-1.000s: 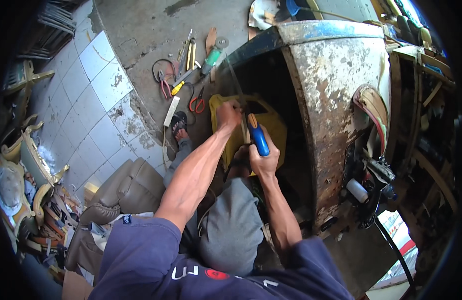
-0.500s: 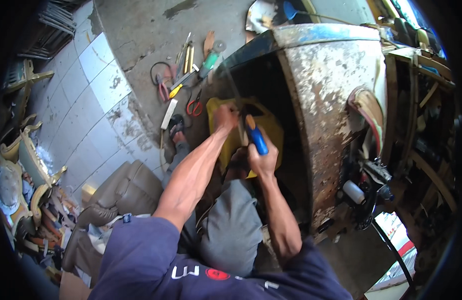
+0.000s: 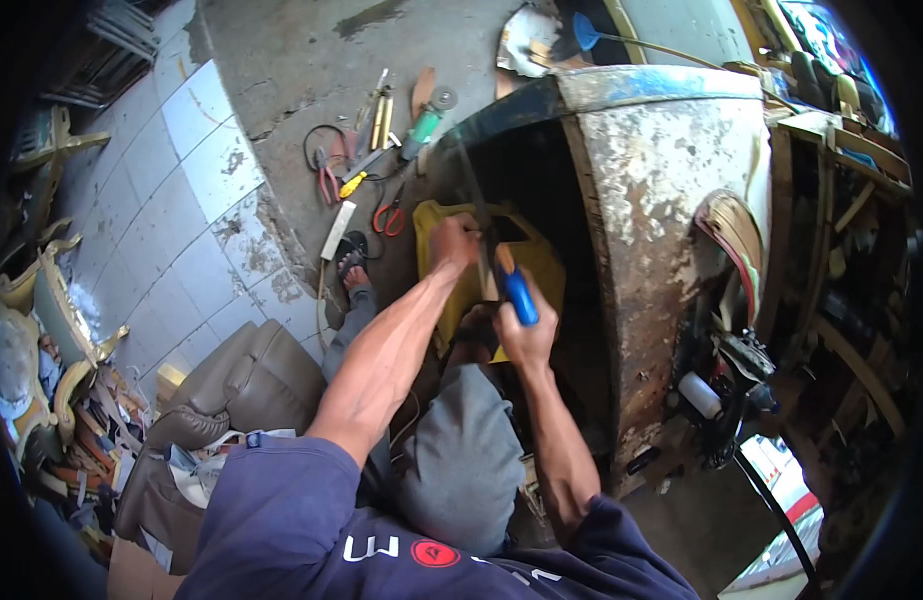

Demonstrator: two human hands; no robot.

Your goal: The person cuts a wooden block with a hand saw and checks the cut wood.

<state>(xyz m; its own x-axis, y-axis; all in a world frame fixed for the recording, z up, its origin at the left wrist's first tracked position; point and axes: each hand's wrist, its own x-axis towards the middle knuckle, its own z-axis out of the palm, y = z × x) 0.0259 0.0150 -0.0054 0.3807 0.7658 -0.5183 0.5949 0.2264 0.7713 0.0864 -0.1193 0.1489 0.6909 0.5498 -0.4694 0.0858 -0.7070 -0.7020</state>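
The left hand (image 3: 455,244) is closed on the far end of a pale wooden strip (image 3: 487,275), over a yellow plastic container (image 3: 544,268). Immediately right stands the saw (image 3: 507,260), long axis running away from the person, blurred blade pointing forward and slightly left; the right hand (image 3: 530,335) grasps its blue handle (image 3: 521,298).

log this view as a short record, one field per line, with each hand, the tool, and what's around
right hand: closed around a blue-handled tool
left hand: curled closed, left of the right hand; what it pinches is unclear
near hands: pale strip, yellow object with openings
floor tools: green grinder, red-handled scissors, red-handled pliers
right side: tall panel with flaking paint
left side: white floor tiles, brown padded seat piece
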